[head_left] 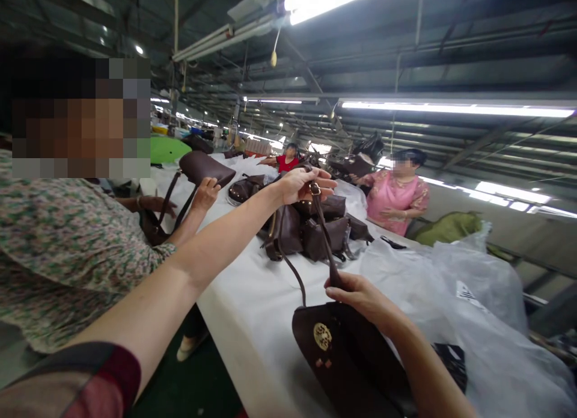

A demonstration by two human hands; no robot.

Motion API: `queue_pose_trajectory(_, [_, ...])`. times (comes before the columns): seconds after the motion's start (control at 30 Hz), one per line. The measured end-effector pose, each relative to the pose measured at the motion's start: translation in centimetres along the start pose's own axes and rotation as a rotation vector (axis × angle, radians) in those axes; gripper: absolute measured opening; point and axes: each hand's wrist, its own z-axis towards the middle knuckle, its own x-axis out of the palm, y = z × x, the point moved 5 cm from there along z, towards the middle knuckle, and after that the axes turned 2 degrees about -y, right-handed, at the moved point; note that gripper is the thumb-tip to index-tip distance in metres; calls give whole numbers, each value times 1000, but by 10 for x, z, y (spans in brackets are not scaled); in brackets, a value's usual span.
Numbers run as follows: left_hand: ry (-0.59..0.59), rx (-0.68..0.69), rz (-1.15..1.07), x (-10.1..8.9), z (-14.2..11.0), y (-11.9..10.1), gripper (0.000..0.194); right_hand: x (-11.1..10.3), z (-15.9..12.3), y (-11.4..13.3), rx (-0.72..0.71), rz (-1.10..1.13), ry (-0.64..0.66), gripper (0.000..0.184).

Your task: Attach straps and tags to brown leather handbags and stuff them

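Note:
A dark brown handbag with a round gold emblem lies at the near edge of the table, partly behind my right forearm. Its long strap with a gold buckle runs up from the bag. My left hand is stretched forward and holds the upper end of the strap, its fingertips loosely bent. Close to the bag, my right hand pinches the base of the strap between thumb and fingers. Beyond my hands several brown bags sit in a heap.
A white-topped table stretches away from me. Clear plastic bags cover its right side. On my left a co-worker in a floral top handles another brown bag. A person in pink stands across the table.

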Motion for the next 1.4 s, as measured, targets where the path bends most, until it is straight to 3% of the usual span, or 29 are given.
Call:
queue_pose_trajectory(0.07, [-53,7,73,-7,-4,-1,29,-13,2,-8,-5,-102,-136,28])
queue_pose_trajectory(0.17, [-165,-21,154,-26,-9,7,26,-32,4,-15,38,-451,-404,22])
queue_pose_trajectory(0.23, [-240,-69,114,-42,-13,23,25,-37,4,-11,46,-641,-452,19])
queue_pose_trajectory(0.33, [-387,-111,-5,-69,-31,59,24,-29,8,-4,-4,-625,-263,18])
queue_pose_trajectory(0.43, [-517,-157,-4,-87,-69,109,26,-18,8,-1,-18,-511,-122,18])
queue_pose_trajectory(0.6, [-517,-458,232,-91,-159,188,28,4,4,-10,76,-137,-27,26])
queue_pose_trajectory(0.7, [-499,-553,415,-84,-188,196,32,19,6,-8,81,-42,58,25])
queue_pose_trajectory(0.77, [-505,-532,509,-74,-185,184,30,27,12,-4,44,-83,74,20])
queue_pose_trajectory(0.83, [-425,-423,604,-55,-166,168,20,34,20,-3,21,-161,80,16])
queue_pose_trajectory(0.9, [-146,-237,703,-23,-139,155,13,38,26,-3,4,-219,74,15])
queue_pose_trajectory(0.97, [109,-225,681,2,-122,155,19,38,28,-4,-22,-228,70,20])
queue_pose_trajectory(1.0, [180,-254,658,9,-116,156,21,37,26,-5,-31,-210,83,25])
queue_pose_trajectory(1.1, [221,-281,643,12,-107,156,22,33,14,-6,-12,-97,200,38])
queue_pose_trajectory(1.23, [224,-292,513,7,-106,149,11,33,-3,-7,19,-9,355,39])
queue_pose_trajectory(1.4, [319,-434,366,6,-116,158,4,56,-2,-24,-69,23,391,41])
